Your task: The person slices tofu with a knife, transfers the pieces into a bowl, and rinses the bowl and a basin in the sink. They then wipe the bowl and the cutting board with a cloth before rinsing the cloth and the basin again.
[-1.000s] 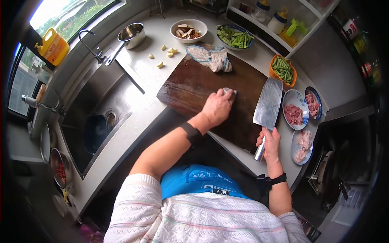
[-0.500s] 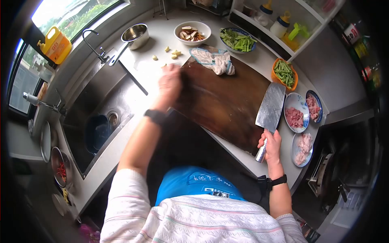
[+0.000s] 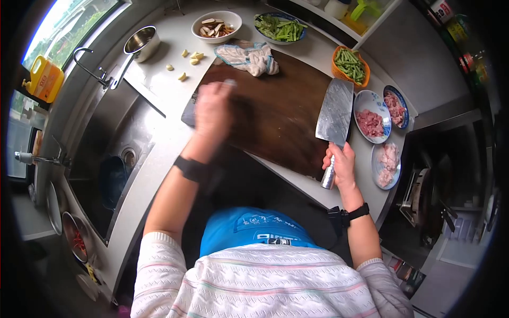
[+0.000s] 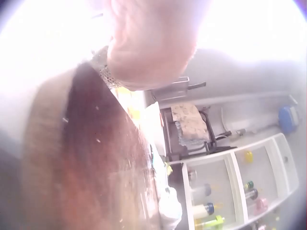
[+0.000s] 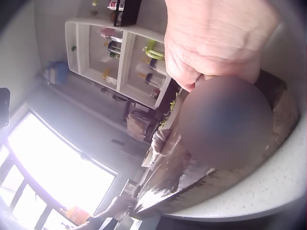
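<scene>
A broad cleaver (image 3: 335, 112) lies tilted over the right edge of the dark wooden chopping board (image 3: 275, 114), its handle gripped by my right hand (image 3: 343, 161). Toward the board's left end, my left hand (image 3: 213, 108) is blurred with movement. Its fingers are curled round a silvery mesh scouring pad (image 4: 106, 72), which shows beneath the hand close over the board in the left wrist view. In the head view only a small grey bit of the pad peeks out past the fingers. A crumpled white cloth (image 3: 249, 57) rests on the board's far edge.
Garlic cloves (image 3: 195, 57) and a steel saucepan (image 3: 142, 45) stand left of a bowl of sliced mushrooms (image 3: 216, 27). Beyond the board are a plate of cut greens (image 3: 281, 27) and an orange basket (image 3: 351, 66) of beans. Meat plates (image 3: 372, 116) line the right; a sink (image 3: 127, 138) lies left.
My left hand has swept from the board's middle to its far left corner, then slightly back toward me. The right hand keeps its grip on the cleaver. The head view has shifted a little.
</scene>
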{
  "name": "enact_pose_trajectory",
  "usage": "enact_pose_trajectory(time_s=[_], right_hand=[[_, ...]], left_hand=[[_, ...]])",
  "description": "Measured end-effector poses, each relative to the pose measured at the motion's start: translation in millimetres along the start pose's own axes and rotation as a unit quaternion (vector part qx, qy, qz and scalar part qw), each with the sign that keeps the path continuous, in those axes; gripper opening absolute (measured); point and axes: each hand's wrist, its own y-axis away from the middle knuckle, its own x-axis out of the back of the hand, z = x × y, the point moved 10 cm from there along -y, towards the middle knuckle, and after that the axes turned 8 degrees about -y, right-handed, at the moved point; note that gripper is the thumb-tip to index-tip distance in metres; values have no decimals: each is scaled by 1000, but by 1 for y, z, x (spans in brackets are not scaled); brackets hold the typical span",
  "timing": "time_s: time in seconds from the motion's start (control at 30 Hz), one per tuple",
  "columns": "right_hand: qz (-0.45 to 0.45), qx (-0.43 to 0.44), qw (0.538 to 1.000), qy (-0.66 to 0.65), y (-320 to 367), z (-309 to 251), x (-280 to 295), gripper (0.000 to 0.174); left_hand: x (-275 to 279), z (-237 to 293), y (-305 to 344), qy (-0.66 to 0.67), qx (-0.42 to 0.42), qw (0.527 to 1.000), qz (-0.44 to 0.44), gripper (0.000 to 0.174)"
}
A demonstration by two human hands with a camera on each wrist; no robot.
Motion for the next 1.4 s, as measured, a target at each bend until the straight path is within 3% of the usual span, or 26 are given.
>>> enact_pose_trajectory(time_s=[0.07,0.13,0.17,0.2,0.27,0.37,0.47,0.5,0.53,0.57,0.6,0.67,0.73,0.83,0.9,1.07,1.17,1.23,1.27,1.33,1.4], right_hand=[[3,-4,1000,1,0,1,1,12],[3,-3,1000,6,0,0,1,12],[4,-2,1000,7,0,0,1,12],[2,-4,1000,8,-1,0,1,12],[5,-3,1000,1,-1,1,2,12],[2,-15,1000,3,-1,1,1,13],[-5,-9,1000,-9,-2,2,1,12],[-9,-9,1000,-14,0,2,0,12],[-9,-10,1000,-14,0,2,0,12],[-11,-9,1000,-15,-1,0,-1,12],[-15,-3,1000,-21,-6,-4,-5,12],[-9,-5,1000,-13,-1,0,-1,11],[-22,-10,1000,-7,-1,-3,-5,11],[-12,-17,1000,-7,-3,1,1,11],[-15,-18,1000,-2,-2,1,-1,10],[-19,-21,1000,-2,-2,-1,-4,10],[-25,-19,999,-6,-1,-2,-2,11],[-33,-16,999,-10,-2,-1,-4,11],[-35,-15,999,-13,-3,0,-5,11],[-18,-10,1000,-7,-3,0,-1,12],[-19,-13,1000,-6,-2,1,1,12]], left_hand=[[-17,93,11,31,-91,987,-125,34],[-26,163,43,92,-166,972,-137,36],[-40,184,64,90,-197,955,-205,37],[-37,186,76,51,-226,961,-151,38],[-36,160,73,64,-204,956,-203,41],[-26,90,73,19,-157,964,-211,41],[-5,-41,57,-96,-30,989,-109,35],[1,-91,54,-114,4,990,-81,25],[-6,-137,59,-182,71,955,-223,19],[-2,-181,74,-204,64,966,-142,12],[19,-189,72,-212,123,964,-104,13],[55,-132,52,-165,100,981,-11,14],[62,-51,44,-5,76,996,37,26],[35,74,66,101,-70,992,-12,41],[3,117,97,81,-144,976,-138,45],[10,24,100,-6,-189,973,-136,52],[15,-65,84,-96,-128,979,-127,47],[25,-98,69,-154,-99,978,-100,40],[29,-109,65,-138,-46,984,-100,37],[45,-86,63,-105,-35,994,-7,37],[57,-11,66,-11,-73,997,-22,39]])
